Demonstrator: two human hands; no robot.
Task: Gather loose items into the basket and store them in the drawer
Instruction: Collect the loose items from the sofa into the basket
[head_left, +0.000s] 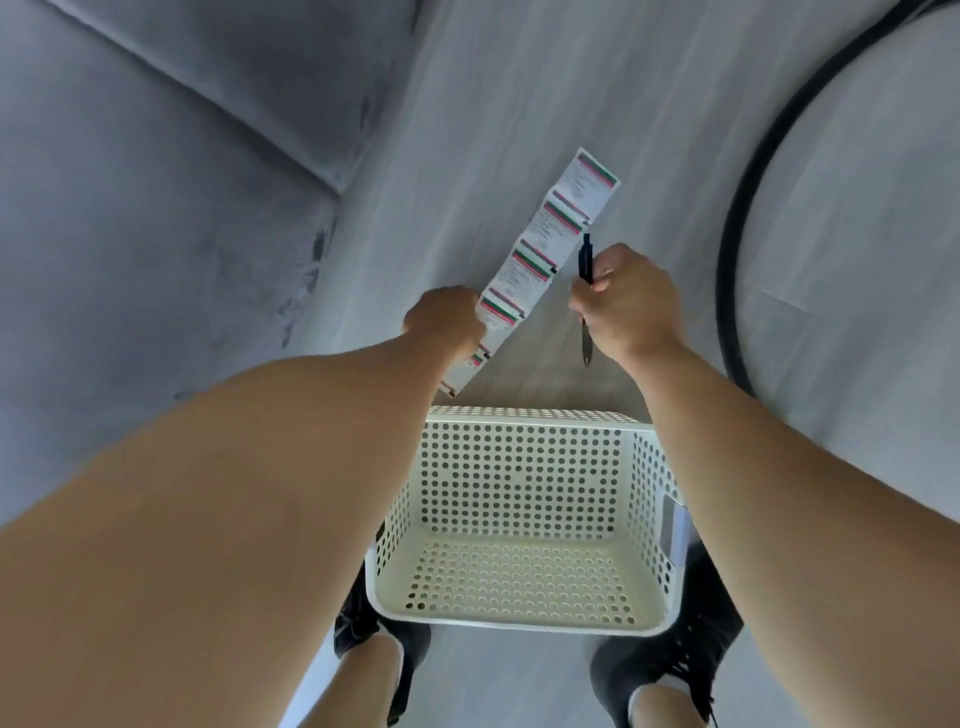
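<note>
A white perforated plastic basket (524, 415) sits on the pale floor between my feet, with nothing visible inside it. Beyond its far rim, my left hand (444, 325) grips the lower part of a long strip of white sachets (550, 234) with red and green bands; the strip stretches up and to the right. My right hand (626, 306) holds a black pen (586, 260) upright, its tip pointing down toward the basket's far edge. Both hands hover above the floor just past the basket.
A grey sofa (156, 182) fills the left side. A round white table with a black rim (737, 234) curves along the right. My black shoes (675, 649) stand either side of the basket. Pale wood-grain floor (493, 104) runs between sofa and table.
</note>
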